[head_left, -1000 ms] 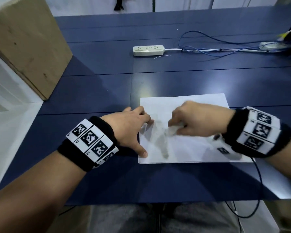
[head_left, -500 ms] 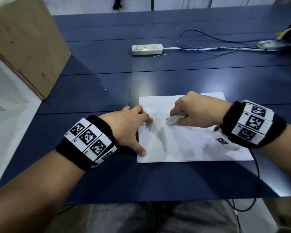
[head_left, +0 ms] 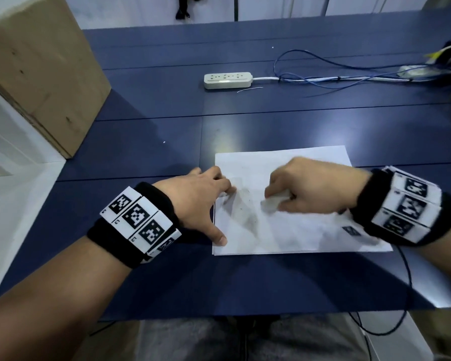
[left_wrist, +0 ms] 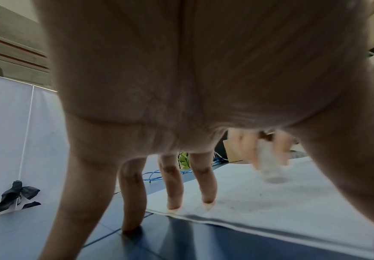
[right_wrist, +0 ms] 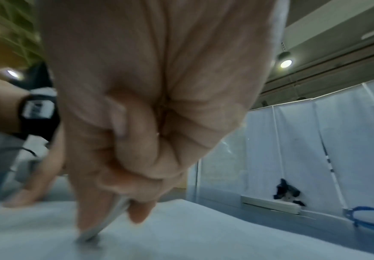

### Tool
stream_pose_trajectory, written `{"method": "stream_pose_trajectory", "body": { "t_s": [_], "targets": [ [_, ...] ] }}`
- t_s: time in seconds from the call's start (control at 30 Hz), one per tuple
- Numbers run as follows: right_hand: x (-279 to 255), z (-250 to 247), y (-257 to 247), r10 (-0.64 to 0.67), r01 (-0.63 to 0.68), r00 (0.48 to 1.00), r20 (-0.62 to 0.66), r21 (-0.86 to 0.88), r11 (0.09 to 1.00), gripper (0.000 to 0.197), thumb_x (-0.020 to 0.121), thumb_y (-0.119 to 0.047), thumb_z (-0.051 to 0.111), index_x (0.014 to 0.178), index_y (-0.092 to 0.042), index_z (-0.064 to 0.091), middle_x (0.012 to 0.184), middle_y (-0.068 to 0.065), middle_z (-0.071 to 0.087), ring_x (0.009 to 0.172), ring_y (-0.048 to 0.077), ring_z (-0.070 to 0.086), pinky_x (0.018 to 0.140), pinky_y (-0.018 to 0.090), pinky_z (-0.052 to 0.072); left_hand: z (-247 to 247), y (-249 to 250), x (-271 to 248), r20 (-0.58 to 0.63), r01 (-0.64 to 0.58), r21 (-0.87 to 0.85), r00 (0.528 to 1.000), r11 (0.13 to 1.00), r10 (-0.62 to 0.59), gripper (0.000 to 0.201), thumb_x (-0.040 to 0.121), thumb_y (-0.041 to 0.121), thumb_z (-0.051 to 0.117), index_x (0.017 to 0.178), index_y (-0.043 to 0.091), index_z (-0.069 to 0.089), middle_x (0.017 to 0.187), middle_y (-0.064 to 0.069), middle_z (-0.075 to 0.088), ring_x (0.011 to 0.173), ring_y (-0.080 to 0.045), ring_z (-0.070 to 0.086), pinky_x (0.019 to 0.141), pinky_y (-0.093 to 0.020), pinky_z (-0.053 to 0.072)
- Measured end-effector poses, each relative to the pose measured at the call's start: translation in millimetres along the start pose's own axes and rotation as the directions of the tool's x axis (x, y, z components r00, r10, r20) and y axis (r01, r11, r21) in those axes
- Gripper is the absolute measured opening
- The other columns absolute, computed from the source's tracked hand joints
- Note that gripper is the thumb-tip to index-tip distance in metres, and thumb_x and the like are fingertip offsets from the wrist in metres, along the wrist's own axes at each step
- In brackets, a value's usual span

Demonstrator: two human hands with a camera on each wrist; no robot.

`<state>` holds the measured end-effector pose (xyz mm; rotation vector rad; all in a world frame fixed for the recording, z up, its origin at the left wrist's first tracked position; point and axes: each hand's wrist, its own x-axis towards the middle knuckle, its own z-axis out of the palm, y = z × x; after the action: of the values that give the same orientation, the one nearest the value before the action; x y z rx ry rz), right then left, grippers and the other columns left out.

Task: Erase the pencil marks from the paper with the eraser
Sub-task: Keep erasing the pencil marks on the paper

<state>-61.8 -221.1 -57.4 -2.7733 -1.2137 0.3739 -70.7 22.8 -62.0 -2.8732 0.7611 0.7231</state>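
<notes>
Head cam: the paper (head_left: 297, 230) lies flat on the blue table (head_left: 154, 131), near the front edge, with lots of bare tabletop behind it before the power strip (head_left: 227, 80) and cables (head_left: 349, 76). A cardboard box (head_left: 37, 69) stands at the far left. The left hand (head_left: 201, 201) is spread out, fingertips pinning the paper's left edge. The right hand (head_left: 310, 188) is curled around the eraser (head_left: 274, 204), its tip down on the sheet beside the grey pencil marks (head_left: 245, 217).

Left wrist cam: straight fingers (left_wrist: 206, 184) press on the sheet's edge, little finger on the table.

Right wrist cam: blurry fist, eraser tip (right_wrist: 92, 234) touching the paper; white partition panels (right_wrist: 315, 149) behind.
</notes>
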Motion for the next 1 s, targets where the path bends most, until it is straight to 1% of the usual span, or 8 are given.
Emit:
{"method": "stream_pose_trajectory", "body": {
  "t_s": [0.13,0.3,0.37,0.53,0.73,0.8,0.9,1.0],
  "targets": [
    [-17.8,3.2,-25.7,-0.137,0.109,0.965,0.225,0.132,0.985,0.033,0.078,-0.041,0.059,0.106,-0.029,0.072,0.093,-0.008,0.067,0.074,0.006,0.047,0.075,0.026,0.047,-0.1,-1.5,1.0,0.007,-0.008,-0.017,1.0,1.0,0.008,0.107,0.052,0.076,0.075,0.143,0.04,0.031,0.128,0.017,0.03,0.112,-0.015,0.037,0.094,-0.042,0.049],
    [10.5,-0.5,7.3,0.079,-0.08,0.997,-0.022,-0.036,0.996,0.061,0.075,-0.063,0.028,0.09,-0.021,0.07,0.077,0.001,0.067,0.075,0.022,0.059,0.069,0.038,0.052,0.3,-0.3,0.5,0.001,0.0,0.0,1.0,1.0,0.0,0.103,0.05,0.078,0.073,0.137,0.038,0.034,0.126,0.017,0.031,0.109,-0.014,0.036,0.092,-0.042,0.05],
    [8.6,2.4,8.4,0.065,-0.069,0.996,-0.063,-0.064,0.996,0.049,0.078,-0.054,0.035,0.088,-0.02,0.07,0.076,0.001,0.066,0.075,0.024,0.058,0.068,0.039,0.051,0.7,-0.8,0.7,-0.002,-0.002,-0.004,1.0,1.0,0.002,0.104,0.051,0.077,0.074,0.138,0.038,0.034,0.126,0.016,0.031,0.109,-0.015,0.036,0.093,-0.042,0.049],
    [-21.8,5.6,-30.0,-0.154,0.126,0.954,0.256,0.121,0.985,0.025,0.08,-0.034,0.057,0.099,-0.025,0.07,0.088,-0.005,0.064,0.075,0.011,0.05,0.073,0.03,0.047,1.5,-2.8,1.6,0.005,-0.014,-0.018,1.0,1.0,0.014,0.108,0.051,0.077,0.074,0.143,0.039,0.031,0.127,0.017,0.03,0.112,-0.016,0.036,0.094,-0.042,0.049],
    [9.4,-4.3,8.1,0.064,-0.064,0.998,-0.028,0.004,0.998,0.057,0.072,-0.061,0.028,0.087,-0.024,0.07,0.075,-0.001,0.066,0.073,0.02,0.058,0.069,0.039,0.052,0.3,-0.3,0.7,0.002,-0.007,0.003,1.0,1.0,0.007,0.104,0.051,0.078,0.074,0.139,0.038,0.033,0.126,0.016,0.031,0.111,-0.017,0.038,0.094,-0.042,0.049],
    [4.8,-2.8,6.9,0.049,-0.05,0.998,-0.048,-0.011,0.999,0.056,0.074,-0.058,0.029,0.088,-0.024,0.071,0.078,-0.001,0.066,0.074,0.02,0.058,0.071,0.038,0.051,0.8,-0.2,0.7,0.002,-0.004,0.003,1.0,1.0,0.004,0.105,0.051,0.078,0.074,0.14,0.039,0.033,0.127,0.016,0.031,0.112,-0.017,0.038,0.094,-0.042,0.049],
    [-17.3,0.9,-18.2,-0.094,0.089,0.985,0.145,0.038,0.995,0.037,0.077,-0.04,0.048,0.101,-0.024,0.072,0.091,-0.005,0.067,0.076,0.013,0.053,0.074,0.03,0.047,1.1,-1.2,1.5,0.007,-0.006,-0.012,1.0,1.0,0.007,0.109,0.051,0.077,0.074,0.143,0.04,0.03,0.128,0.017,0.03,0.114,-0.016,0.037,0.094,-0.042,0.049],
    [-17.4,-0.2,-24.4,-0.081,0.064,0.976,0.201,0.092,0.994,0.042,0.074,-0.045,0.048,0.104,-0.027,0.071,0.092,-0.008,0.067,0.076,0.008,0.051,0.075,0.028,0.048,0.8,-1.4,2.0,0.012,-0.009,-0.004,1.0,1.0,0.009,0.109,0.051,0.077,0.074,0.143,0.04,0.03,0.128,0.017,0.03,0.113,-0.016,0.037,0.094,-0.042,0.049]
  ]
}}
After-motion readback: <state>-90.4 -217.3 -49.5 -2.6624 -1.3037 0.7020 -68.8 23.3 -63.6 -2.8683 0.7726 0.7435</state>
